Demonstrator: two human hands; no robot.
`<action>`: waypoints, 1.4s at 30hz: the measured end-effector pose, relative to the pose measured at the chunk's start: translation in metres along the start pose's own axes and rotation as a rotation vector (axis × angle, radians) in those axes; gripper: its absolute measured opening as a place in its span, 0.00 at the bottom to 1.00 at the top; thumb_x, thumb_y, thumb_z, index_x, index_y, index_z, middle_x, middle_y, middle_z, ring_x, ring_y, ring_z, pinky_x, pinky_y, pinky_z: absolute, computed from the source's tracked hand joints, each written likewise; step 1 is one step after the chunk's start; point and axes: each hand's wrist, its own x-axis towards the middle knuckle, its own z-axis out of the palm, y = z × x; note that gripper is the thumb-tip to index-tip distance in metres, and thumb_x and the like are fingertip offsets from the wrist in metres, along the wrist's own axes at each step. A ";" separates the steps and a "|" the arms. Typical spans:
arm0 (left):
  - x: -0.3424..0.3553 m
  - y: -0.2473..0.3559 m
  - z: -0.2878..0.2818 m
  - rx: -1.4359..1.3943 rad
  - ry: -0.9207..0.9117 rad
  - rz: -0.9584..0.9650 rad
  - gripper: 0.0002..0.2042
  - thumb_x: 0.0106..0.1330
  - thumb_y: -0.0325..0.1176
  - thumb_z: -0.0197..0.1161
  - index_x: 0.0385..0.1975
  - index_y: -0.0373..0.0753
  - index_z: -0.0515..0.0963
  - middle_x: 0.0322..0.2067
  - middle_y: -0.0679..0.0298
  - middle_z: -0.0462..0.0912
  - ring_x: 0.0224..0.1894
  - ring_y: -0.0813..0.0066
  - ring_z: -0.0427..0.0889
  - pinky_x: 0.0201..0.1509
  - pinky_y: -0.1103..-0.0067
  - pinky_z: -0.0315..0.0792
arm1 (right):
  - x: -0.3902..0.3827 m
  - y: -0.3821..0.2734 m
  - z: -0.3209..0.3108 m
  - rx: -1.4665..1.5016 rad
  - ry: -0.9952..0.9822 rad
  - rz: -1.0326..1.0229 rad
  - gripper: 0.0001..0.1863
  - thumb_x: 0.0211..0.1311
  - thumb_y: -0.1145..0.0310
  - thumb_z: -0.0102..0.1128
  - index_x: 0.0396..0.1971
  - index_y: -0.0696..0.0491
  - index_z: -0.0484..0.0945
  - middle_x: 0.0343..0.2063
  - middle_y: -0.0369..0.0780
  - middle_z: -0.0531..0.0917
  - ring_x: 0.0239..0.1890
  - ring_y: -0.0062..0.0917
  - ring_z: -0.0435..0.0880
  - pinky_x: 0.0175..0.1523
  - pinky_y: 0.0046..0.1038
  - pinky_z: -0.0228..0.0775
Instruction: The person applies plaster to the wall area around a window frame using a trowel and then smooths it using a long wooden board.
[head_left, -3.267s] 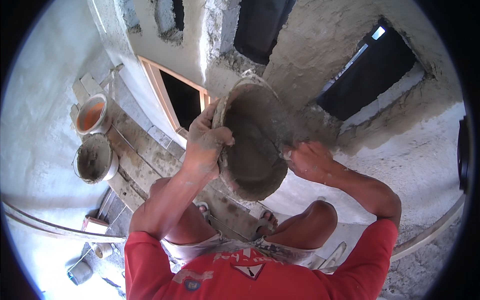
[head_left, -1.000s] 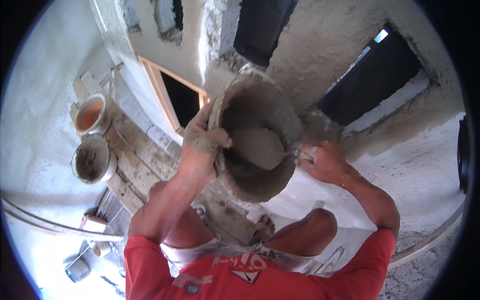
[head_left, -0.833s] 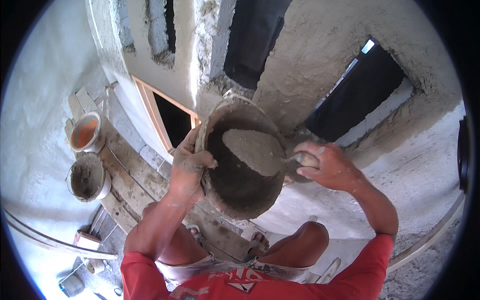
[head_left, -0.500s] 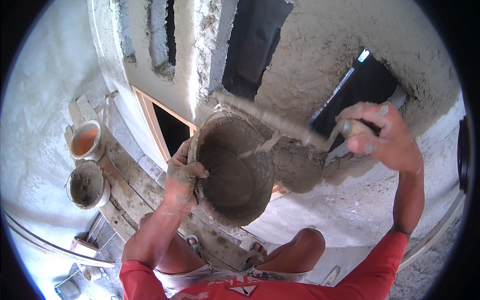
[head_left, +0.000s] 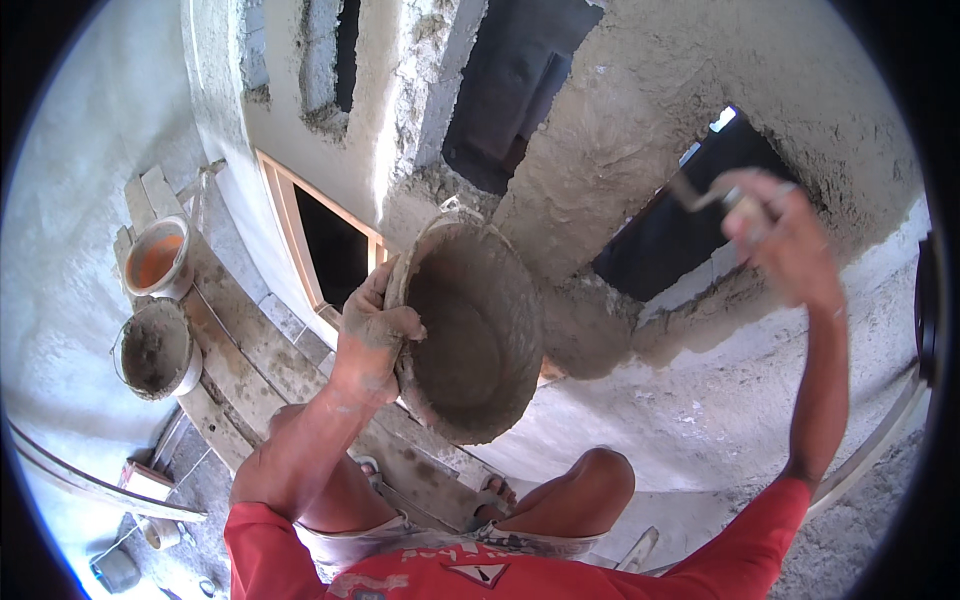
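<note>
My left hand (head_left: 368, 340) grips the near-left rim of a mortar-caked bucket (head_left: 518, 300), thumb over the edge. The bucket is tilted so its inside shows, with wet grey mortar (head_left: 462, 350) at the bottom. To the right, raised in front of a dark rectangular opening (head_left: 690, 225), my right hand (head_left: 785, 240) is closed round the handle of a trowel (head_left: 695, 198). Hand and trowel are smeared by motion, and the trowel's blade can hardly be made out. Around the opening the wall carries rough, damp grey plaster (head_left: 620, 130).
Stained scaffold planks (head_left: 225, 325) run under my feet. On them at the left stand a bucket with an orange inside (head_left: 186, 270) and a mortar-smeared white bucket (head_left: 192, 370). A wooden frame (head_left: 285, 215) edges a lower opening. More dark openings pierce the wall ahead.
My right hand has lifted a little, and the trowel has swung up and right, away from above the bucket toward the wall opening. The bucket stays in my left hand, shifted slightly.
</note>
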 end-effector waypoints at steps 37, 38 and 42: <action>-0.005 -0.007 0.007 0.061 0.051 0.016 0.37 0.41 0.11 0.48 0.60 0.30 0.72 0.55 0.61 0.78 0.48 0.82 0.79 0.41 0.88 0.74 | -0.020 0.011 0.020 -0.130 -0.180 -0.307 0.21 0.48 0.65 0.75 0.42 0.54 0.80 0.29 0.38 0.79 0.31 0.26 0.79 0.39 0.28 0.72; -0.007 -0.005 0.006 0.069 0.051 0.028 0.37 0.41 0.11 0.48 0.61 0.30 0.72 0.55 0.62 0.78 0.49 0.81 0.79 0.42 0.88 0.74 | -0.023 0.007 0.004 -0.125 -0.172 -0.314 0.21 0.48 0.65 0.75 0.42 0.54 0.80 0.29 0.38 0.79 0.31 0.26 0.79 0.39 0.28 0.72; -0.011 -0.001 0.010 0.048 0.041 0.049 0.37 0.41 0.11 0.49 0.61 0.29 0.71 0.56 0.62 0.78 0.51 0.79 0.79 0.46 0.85 0.75 | -0.030 0.003 -0.040 -0.069 -0.106 -0.470 0.24 0.51 0.52 0.72 0.40 0.57 0.82 0.25 0.38 0.80 0.29 0.22 0.80 0.35 0.25 0.72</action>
